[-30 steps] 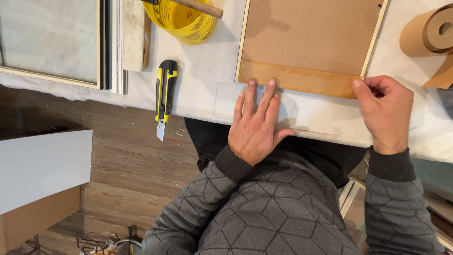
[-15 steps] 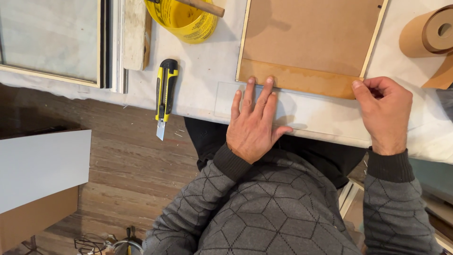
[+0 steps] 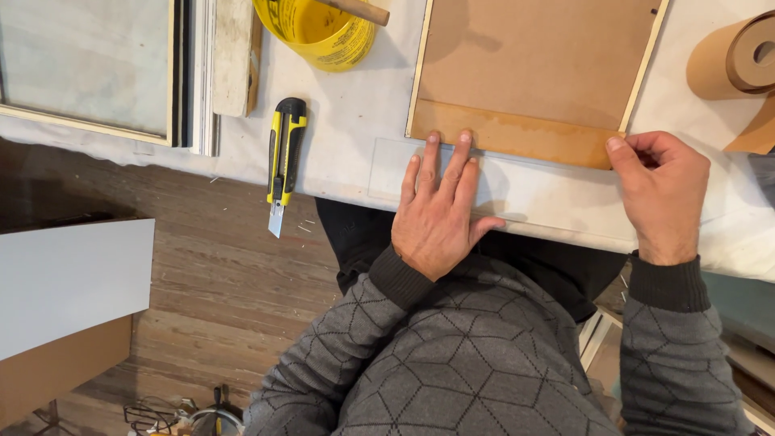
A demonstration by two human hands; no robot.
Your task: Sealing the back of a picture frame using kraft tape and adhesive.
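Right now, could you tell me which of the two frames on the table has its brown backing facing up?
The frame at the hands; the left frame shows a pale panel.

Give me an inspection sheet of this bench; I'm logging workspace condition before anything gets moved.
Surface: white cloth-covered table, lightly marked.
Job's things: clear flat glass or plastic sheet at the near edge, against the brown-backed wooden picture frame.
Clutter: yellow-and-black utility knife, blade out past the table edge; yellow bucket with a wooden handle; brown paper tape roll; second framed pane.
Hands: left hand flat on the sheet, fingers reaching the frame; right hand pinching the frame's near right corner.
Cables: nothing seen.
Surroundings: wooden plank floor, white board, tools at the bottom, unclear.
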